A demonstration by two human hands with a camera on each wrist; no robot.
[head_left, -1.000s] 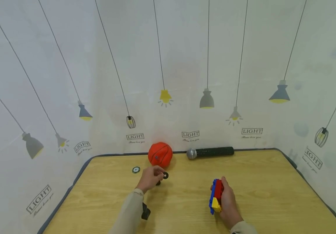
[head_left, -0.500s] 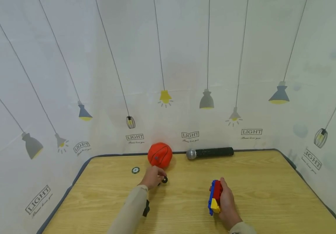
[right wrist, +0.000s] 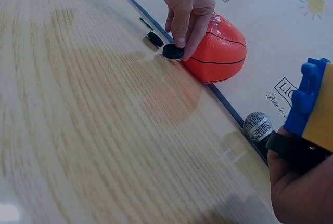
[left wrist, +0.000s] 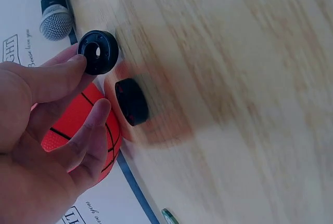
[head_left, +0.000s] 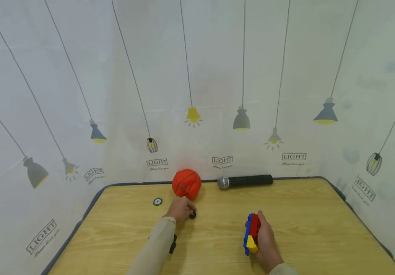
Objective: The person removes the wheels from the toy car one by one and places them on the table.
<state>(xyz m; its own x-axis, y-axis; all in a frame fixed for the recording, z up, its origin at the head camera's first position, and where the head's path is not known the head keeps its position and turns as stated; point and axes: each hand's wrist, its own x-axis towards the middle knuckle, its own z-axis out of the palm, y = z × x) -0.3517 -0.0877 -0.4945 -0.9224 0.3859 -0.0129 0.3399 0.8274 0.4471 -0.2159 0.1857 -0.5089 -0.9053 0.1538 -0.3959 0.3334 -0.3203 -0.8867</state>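
While ring [left wrist: 107,52] is being gripped by left hand [head_left: 180,208], bricks [head_left: 253,228] by right hand [head_left: 267,240], second disc [left wrist: 131,102] is being shown wrist-side only.

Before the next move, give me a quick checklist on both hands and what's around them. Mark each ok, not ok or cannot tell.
1. Left hand has a grip on the black wheel: ok, pinched with thumb and finger.
2. Held wheel clear of the tabletop: cannot tell, the gap isn't clear.
3. Second black wheel in sight: ok, on the tabletop near the left fingertips.
4. Right hand free: not ok, it holds the building-brick model.
5. Left hand clear of the red toy basketball: cannot tell, they overlap in view.
6. Microphone clear of both hands: ok.
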